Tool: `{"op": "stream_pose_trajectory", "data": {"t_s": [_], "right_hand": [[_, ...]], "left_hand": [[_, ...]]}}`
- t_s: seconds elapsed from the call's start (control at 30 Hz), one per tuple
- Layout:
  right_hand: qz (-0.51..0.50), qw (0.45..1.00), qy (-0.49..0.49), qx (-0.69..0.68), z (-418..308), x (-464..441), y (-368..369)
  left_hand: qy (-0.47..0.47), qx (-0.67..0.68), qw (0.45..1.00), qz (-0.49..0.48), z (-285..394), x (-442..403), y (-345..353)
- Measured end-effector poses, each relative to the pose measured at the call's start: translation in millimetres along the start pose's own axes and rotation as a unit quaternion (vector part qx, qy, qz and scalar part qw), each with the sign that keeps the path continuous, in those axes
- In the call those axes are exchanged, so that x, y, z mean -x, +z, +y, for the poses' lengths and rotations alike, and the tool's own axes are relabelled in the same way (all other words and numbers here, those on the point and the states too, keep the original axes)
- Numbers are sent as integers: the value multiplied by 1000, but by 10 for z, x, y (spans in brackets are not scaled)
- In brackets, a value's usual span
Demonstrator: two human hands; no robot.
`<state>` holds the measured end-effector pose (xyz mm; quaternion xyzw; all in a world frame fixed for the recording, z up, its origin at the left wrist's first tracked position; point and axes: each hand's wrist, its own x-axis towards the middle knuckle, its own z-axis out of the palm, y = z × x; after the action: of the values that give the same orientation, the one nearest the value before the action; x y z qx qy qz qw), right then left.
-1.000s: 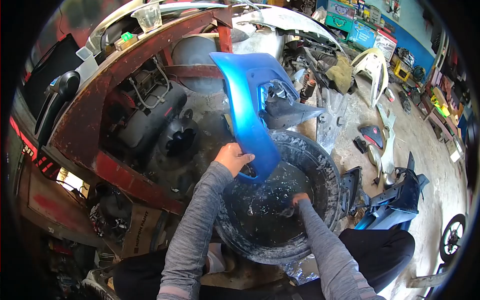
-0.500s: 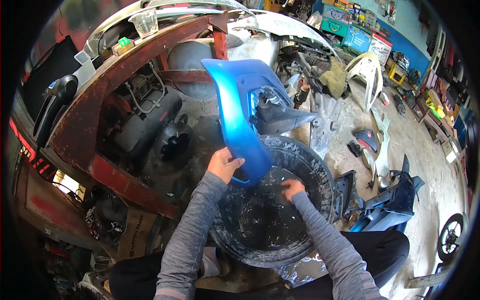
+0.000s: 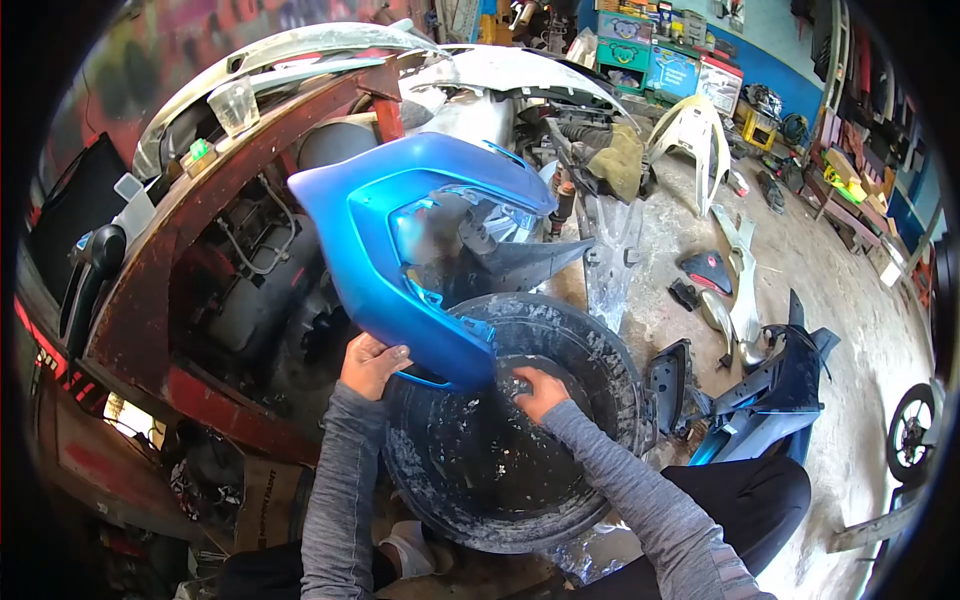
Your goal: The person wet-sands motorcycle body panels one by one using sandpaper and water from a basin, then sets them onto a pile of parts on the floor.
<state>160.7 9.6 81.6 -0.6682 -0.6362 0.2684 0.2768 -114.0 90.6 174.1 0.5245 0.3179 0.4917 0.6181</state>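
Observation:
A glossy blue plastic panel [image 3: 370, 270] is held up, tilted, over the left side of a round black tub [image 3: 620, 400] of dark water. My left hand [image 3: 370, 366] grips the panel's lower left end, thumb on its face. Close to the panel's lower right end, over the water, is my right hand [image 3: 541, 392], its fingers curled together; whether it holds anything small is hidden. Pale bits float on the dark water [image 3: 510, 450] in the tub.
A rusty red metal frame [image 3: 240, 165] stands at the left, with a clear cup [image 3: 234, 106] on top. Dark blue fairing parts [image 3: 770, 400] lie right of the tub. A white panel [image 3: 694, 145] and a wheel [image 3: 910, 432] are farther off.
The panel has swung left and turned to show more of its face, with my left hand on it. My right hand has risen out of the water and moved left toward the panel's lower end.

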Motion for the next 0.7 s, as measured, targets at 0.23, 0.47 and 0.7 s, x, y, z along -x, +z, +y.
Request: {"op": "stream_pose_trajectory", "data": {"t_s": [0.23, 0.47, 0.7], "right_hand": [[56, 990, -126, -41, -228, -92, -229], [62, 975, -211, -38, -410, -166, -573], [-135, 954, -167, -211, -466, -281, -702]], "left_hand": [[-14, 85, 996, -35, -4, 0, -62], [-26, 101, 992, -70, 45, 3, -135], [-43, 133, 984, -110, -95, 9, -257]]}}
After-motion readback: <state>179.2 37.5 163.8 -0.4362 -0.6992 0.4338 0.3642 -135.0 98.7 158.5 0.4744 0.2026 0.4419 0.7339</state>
